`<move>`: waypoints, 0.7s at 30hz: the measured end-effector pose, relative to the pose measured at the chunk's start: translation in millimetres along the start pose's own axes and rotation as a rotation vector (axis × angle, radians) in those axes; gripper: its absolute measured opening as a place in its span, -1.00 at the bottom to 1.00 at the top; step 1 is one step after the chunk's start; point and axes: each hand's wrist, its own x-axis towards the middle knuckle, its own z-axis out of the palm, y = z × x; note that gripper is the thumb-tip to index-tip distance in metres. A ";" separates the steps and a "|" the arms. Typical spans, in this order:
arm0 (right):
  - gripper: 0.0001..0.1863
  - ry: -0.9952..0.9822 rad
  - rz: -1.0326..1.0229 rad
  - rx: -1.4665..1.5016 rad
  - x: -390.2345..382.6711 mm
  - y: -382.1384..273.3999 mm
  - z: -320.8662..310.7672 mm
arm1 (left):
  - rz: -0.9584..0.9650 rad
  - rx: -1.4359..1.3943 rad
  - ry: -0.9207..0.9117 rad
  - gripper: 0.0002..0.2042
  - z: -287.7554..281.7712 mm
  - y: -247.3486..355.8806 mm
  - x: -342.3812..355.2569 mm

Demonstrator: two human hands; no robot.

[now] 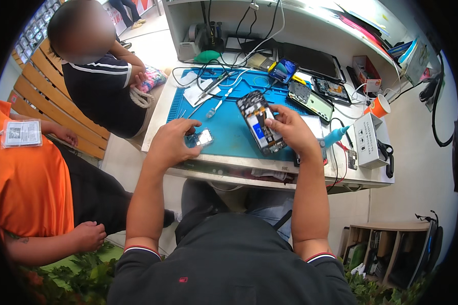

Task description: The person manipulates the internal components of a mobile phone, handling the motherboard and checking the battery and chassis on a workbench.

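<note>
My right hand grips an opened phone by its right side, thumb over the exposed insides. The phone is tilted above the blue work mat, its dark frame, flex cables and a blue patch showing. To the left, my left hand curves its thumb and fingers around the edges of a small circuit board with shiny silver shielding, low over the mat's front part. The far edges of the board are partly hidden by my fingers.
Beyond my hands lie a white-handled brush, a phone with a blue screen and a pale green phone frame. At right are a teal bottle, a white box and an orange cup. Two people are at left.
</note>
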 end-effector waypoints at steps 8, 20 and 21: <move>-0.52 -0.222 0.101 -0.443 6.3 1.9 -11.1 | -0.244 -0.952 0.137 -0.50 27.5 -10.8 -21.2; -0.66 0.029 -0.262 -1.024 -12.3 -5.2 15.5 | -0.555 -1.873 -0.011 -0.51 32.0 -23.9 -27.9; -0.67 0.025 -0.265 -1.058 -14.6 -5.1 16.1 | -0.562 -1.865 -0.010 -0.50 33.5 -22.7 -27.9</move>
